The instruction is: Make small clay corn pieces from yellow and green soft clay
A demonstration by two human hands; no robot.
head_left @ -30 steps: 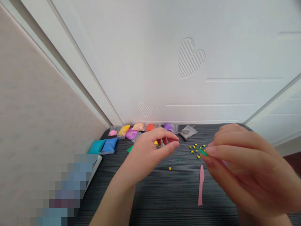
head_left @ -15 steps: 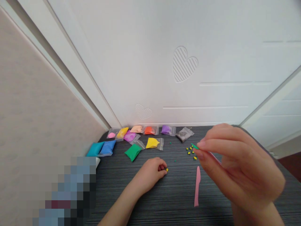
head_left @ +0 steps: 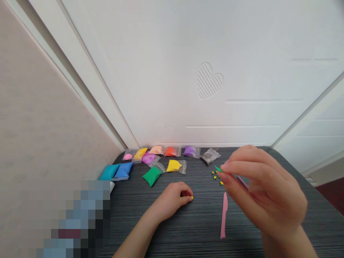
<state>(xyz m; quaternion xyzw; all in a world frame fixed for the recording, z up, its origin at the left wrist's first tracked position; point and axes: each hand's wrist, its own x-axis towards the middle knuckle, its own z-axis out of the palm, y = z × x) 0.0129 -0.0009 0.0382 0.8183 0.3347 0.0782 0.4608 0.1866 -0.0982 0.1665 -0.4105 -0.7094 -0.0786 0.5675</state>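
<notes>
My left hand (head_left: 176,200) rests low over the dark table, thumb and fingertips pinched on a small yellow clay ball (head_left: 192,197). Higher and closer to the camera, my right hand (head_left: 258,190) pinches a thin pointed piece of green clay (head_left: 218,168) between thumb and index finger. Several small yellow-and-green clay pieces (head_left: 221,183) lie beyond its fingertips, some of them hidden behind the hand. Between the two hands a pink plastic knife (head_left: 224,216) lies lengthwise. A thin pinkish stick (head_left: 243,182) shows partly behind my right hand.
Bags of coloured clay line the back, among them an orange bag (head_left: 170,151), a purple bag (head_left: 191,151) and a grey bag (head_left: 210,156). Nearer lie a yellow bag (head_left: 174,166), a green bag (head_left: 152,176) and a blue bag (head_left: 123,170). A white panel (head_left: 150,89) stands behind the table.
My left hand has come down from above the table and taken the yellow clay ball. My right hand keeps its pinch on the green clay and appears slightly further left as the view shifts.
</notes>
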